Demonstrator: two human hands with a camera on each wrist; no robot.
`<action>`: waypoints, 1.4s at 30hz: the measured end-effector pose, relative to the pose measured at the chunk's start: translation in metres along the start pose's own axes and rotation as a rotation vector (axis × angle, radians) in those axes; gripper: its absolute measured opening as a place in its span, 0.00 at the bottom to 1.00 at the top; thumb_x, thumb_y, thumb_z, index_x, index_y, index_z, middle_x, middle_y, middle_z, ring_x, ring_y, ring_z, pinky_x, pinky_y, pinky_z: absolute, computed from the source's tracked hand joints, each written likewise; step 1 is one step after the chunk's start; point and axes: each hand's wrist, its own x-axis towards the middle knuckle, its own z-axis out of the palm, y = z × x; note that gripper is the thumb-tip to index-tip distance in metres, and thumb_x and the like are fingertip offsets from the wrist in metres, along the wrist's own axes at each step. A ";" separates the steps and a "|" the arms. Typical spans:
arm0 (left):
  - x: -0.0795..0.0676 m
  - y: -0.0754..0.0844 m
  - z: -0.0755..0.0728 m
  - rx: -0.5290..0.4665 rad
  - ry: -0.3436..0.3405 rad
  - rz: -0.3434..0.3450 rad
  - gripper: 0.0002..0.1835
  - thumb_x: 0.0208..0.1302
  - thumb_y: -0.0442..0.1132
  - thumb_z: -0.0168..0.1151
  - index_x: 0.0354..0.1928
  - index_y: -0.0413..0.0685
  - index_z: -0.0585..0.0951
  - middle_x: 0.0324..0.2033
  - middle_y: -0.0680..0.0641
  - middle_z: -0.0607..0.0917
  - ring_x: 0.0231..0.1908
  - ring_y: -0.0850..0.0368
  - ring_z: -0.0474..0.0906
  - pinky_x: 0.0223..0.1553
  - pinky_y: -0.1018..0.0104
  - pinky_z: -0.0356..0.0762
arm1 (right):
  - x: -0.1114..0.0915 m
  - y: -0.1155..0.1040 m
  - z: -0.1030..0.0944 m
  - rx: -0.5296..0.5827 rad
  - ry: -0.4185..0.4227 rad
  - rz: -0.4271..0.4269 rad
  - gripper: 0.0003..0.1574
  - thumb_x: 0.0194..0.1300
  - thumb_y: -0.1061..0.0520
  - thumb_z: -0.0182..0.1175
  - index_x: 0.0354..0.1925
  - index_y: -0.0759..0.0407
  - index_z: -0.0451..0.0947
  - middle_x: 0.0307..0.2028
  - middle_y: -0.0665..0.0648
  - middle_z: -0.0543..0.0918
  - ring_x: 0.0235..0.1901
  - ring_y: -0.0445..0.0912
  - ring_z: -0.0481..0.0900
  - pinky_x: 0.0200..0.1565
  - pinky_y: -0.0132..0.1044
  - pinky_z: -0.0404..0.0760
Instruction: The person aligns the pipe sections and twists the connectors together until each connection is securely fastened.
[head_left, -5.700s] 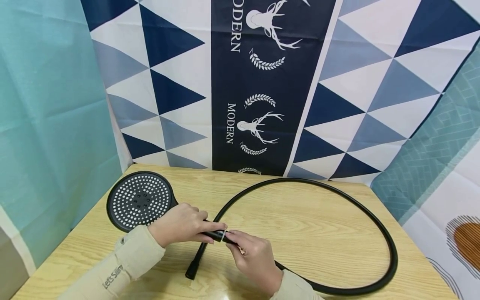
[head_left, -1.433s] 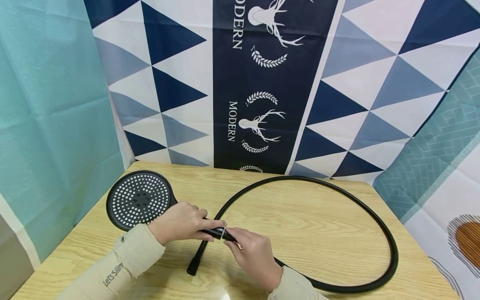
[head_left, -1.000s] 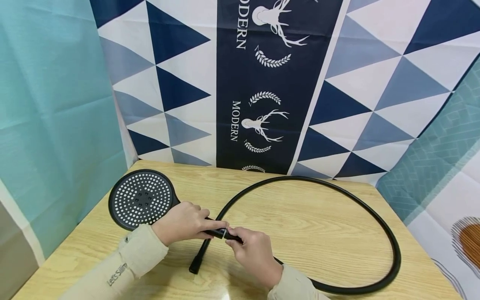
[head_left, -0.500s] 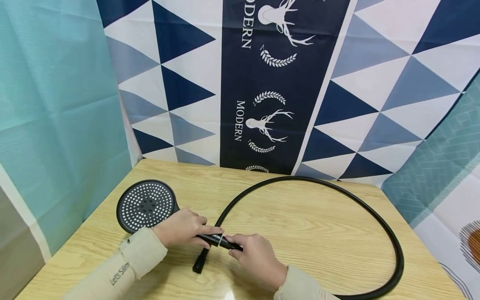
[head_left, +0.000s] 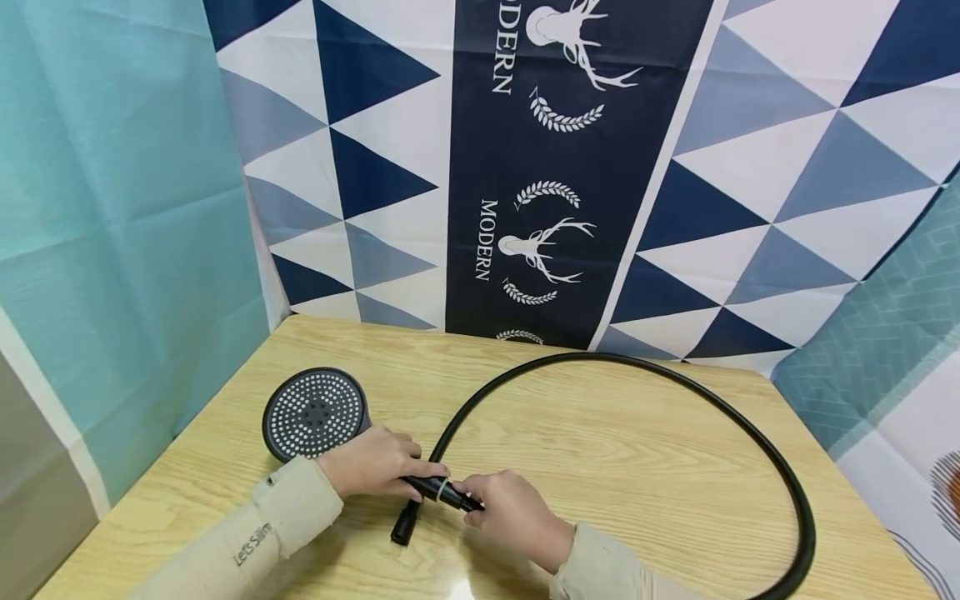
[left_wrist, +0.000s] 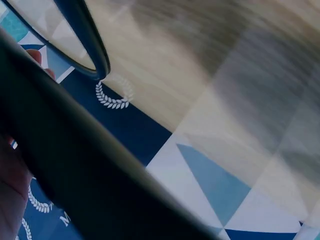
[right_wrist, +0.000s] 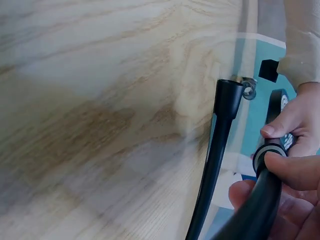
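Note:
A round black shower head [head_left: 315,412] with a pale dotted face hangs just over the table at left. My left hand [head_left: 375,462] grips its handle, whose dark shape [left_wrist: 85,150] fills much of the left wrist view. My right hand [head_left: 517,512] pinches one end of a black shower hose [head_left: 675,379]. That end meets the handle at a pale ring [head_left: 442,489]; whether it is threaded tight I cannot tell. In the right wrist view, thumb and fingers [right_wrist: 295,170] wrap the hose right below the ring. My right hand hides part of the hose.
The hose's other end [head_left: 405,523] lies on the wooden table [head_left: 600,450], below the joint. From there the hose loops widely to the right. Patterned cloth [head_left: 375,167] hangs behind the table, and a teal cloth [head_left: 135,250] at left.
The shower head has dropped and shifted right, and its face has tilted. Both hands have moved a little lower, still holding handle and hose end. The head view has swung slightly left.

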 end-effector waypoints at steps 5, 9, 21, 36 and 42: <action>-0.002 -0.001 0.002 -0.013 -0.040 0.001 0.23 0.56 0.59 0.63 0.54 0.65 0.82 0.24 0.58 0.77 0.22 0.68 0.67 0.20 0.77 0.63 | 0.002 -0.002 -0.001 0.004 -0.065 0.014 0.24 0.53 0.66 0.69 0.50 0.65 0.81 0.29 0.55 0.86 0.20 0.33 0.69 0.24 0.28 0.69; -0.003 0.000 0.005 -0.036 -0.061 -0.011 0.24 0.57 0.59 0.63 0.55 0.65 0.81 0.25 0.58 0.79 0.22 0.69 0.68 0.20 0.78 0.63 | 0.004 -0.001 -0.003 -0.068 -0.120 -0.032 0.27 0.53 0.66 0.68 0.54 0.62 0.79 0.32 0.55 0.87 0.20 0.34 0.69 0.24 0.27 0.68; -0.004 0.004 0.012 -0.029 -0.059 -0.021 0.24 0.56 0.58 0.65 0.56 0.65 0.80 0.25 0.59 0.79 0.24 0.69 0.71 0.22 0.78 0.65 | 0.023 0.008 -0.015 -0.071 -0.256 -0.019 0.19 0.60 0.63 0.64 0.51 0.60 0.82 0.29 0.51 0.86 0.15 0.33 0.63 0.21 0.27 0.67; 0.013 0.006 0.015 0.061 -0.026 0.076 0.22 0.56 0.59 0.64 0.53 0.68 0.79 0.26 0.58 0.80 0.24 0.66 0.73 0.26 0.76 0.71 | 0.084 0.061 -0.015 -0.413 -0.215 -0.056 0.24 0.56 0.72 0.62 0.50 0.55 0.83 0.42 0.56 0.86 0.39 0.50 0.83 0.35 0.40 0.81; 0.012 0.010 0.013 0.116 -0.011 0.113 0.23 0.55 0.59 0.64 0.54 0.70 0.78 0.29 0.58 0.79 0.27 0.65 0.74 0.29 0.75 0.72 | 0.096 0.066 -0.005 -0.454 -0.138 -0.276 0.21 0.57 0.69 0.65 0.50 0.56 0.83 0.46 0.57 0.84 0.42 0.49 0.83 0.42 0.38 0.80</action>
